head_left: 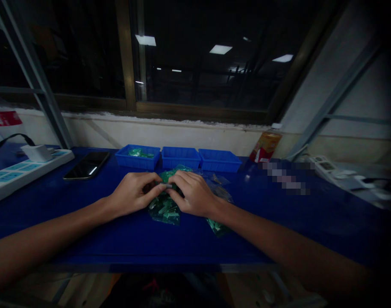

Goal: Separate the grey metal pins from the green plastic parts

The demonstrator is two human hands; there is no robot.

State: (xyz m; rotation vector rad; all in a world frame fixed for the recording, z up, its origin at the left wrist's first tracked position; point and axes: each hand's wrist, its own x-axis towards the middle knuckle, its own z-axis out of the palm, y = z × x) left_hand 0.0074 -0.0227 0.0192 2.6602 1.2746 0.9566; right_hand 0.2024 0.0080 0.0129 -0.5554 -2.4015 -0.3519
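Observation:
My left hand and my right hand meet over the middle of the blue table. Between their fingertips is a small grey piece, too small and blurred to name, and both hands are closed on it. Just below them lies a clear plastic bag with small green pieces inside. More green pieces show behind my right hand. Another bag of green pieces sits partly under my right forearm. Beyond my right wrist there is a clear bag with small parts I cannot make out.
Three blue trays stand in a row at the back; the left tray holds green pieces. A phone and a white power strip lie left. At right are a drink bottle and another power strip. A window is behind.

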